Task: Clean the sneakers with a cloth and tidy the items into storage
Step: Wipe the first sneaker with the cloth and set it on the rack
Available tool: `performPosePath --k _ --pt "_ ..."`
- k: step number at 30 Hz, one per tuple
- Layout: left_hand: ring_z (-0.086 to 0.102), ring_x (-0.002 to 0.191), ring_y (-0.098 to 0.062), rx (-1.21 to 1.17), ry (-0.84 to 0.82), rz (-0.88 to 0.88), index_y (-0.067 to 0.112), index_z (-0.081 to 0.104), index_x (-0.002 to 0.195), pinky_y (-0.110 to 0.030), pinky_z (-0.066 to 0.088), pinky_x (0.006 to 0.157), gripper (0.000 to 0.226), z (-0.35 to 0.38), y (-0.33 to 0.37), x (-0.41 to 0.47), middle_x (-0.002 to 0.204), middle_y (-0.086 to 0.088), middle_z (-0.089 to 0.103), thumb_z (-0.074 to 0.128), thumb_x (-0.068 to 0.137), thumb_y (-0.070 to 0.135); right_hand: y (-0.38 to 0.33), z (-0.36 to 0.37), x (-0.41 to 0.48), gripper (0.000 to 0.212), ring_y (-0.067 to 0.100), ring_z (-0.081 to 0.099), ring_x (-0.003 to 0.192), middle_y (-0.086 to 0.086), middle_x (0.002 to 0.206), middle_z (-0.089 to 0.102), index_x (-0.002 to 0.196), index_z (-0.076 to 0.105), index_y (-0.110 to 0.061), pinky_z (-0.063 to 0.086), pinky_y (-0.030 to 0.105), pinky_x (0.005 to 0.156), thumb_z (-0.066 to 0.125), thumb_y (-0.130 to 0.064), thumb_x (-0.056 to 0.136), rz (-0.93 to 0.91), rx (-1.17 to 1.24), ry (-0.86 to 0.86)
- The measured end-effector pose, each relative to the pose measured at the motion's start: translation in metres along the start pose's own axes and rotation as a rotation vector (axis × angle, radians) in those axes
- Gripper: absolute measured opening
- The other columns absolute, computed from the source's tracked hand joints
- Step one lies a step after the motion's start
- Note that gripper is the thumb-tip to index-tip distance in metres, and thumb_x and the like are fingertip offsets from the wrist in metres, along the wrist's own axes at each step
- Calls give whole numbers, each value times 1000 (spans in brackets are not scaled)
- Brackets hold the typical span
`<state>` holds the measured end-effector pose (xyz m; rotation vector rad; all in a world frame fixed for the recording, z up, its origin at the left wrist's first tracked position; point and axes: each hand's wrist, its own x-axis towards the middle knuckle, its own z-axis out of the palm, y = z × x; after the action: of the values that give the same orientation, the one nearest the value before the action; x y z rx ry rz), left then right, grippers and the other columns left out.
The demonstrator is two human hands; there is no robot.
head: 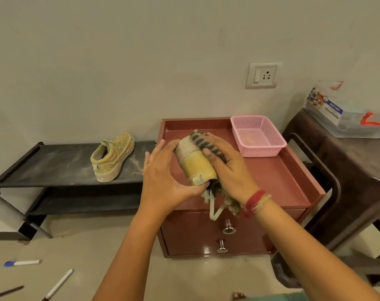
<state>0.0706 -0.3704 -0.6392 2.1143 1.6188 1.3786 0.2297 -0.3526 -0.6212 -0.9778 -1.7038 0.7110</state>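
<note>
I hold a yellow sneaker (194,162) above the red drawer cabinet (271,177), its heel toward me and a lace hanging down. My left hand (163,177) grips the sneaker's left side, thumb curled under the heel. My right hand (226,168) presses a dark striped cloth (203,141) against the sneaker's right side, fingers wrapped over it; the cloth's end hangs below the wrist. A second dusty yellow sneaker (112,158) stands on the top shelf of the black shoe rack (54,166) at left.
An empty pink plastic basket (257,135) sits at the cabinet top's back right. A dark brown plastic table (347,161) with a clear box stands at right. Pens (22,262) lie on the floor at lower left. A wall socket (264,75) is behind.
</note>
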Motion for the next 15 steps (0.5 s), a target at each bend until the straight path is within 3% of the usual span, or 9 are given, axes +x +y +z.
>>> performPosePath --k 2,4,8,10,15 --pt "26 142 -15 -14 -13 -4 23 45 135 -57 16 116 98 -1 -1 0 132 18 44 70 49 62 -4 5 -7 29 10 30 137 -8 145 38 117 59 -43 30 41 113 50 -36 90 -77 -133 -90" --pt "26 142 -15 -14 -9 1 24 46 134 -56 12 116 97 -2 -1 0 131 19 45 68 47 61 -3 5 -11 27 10 30 138 -11 145 36 113 62 -37 30 40 112 49 -39 89 -161 -214 -160" --pt "26 141 -15 -17 17 -34 21 47 134 -58 17 114 98 -2 5 3 127 22 40 67 48 66 -2 3 0 27 2 39 129 -7 139 43 108 61 -35 33 32 111 51 -45 85 -22 -38 -23" --pt "26 141 -15 2 16 -29 21 48 134 -57 12 116 100 -2 6 4 126 22 40 65 48 68 -1 6 -2 29 3 41 128 -5 138 45 108 61 -33 34 30 110 50 -47 85 -9 -27 17" --pt "24 140 -9 32 8 -7 22 47 134 -57 10 117 100 -5 1 0 126 21 39 65 48 71 6 0 -6 28 8 47 126 0 134 54 114 62 -28 37 27 107 51 -37 90 -13 48 8"
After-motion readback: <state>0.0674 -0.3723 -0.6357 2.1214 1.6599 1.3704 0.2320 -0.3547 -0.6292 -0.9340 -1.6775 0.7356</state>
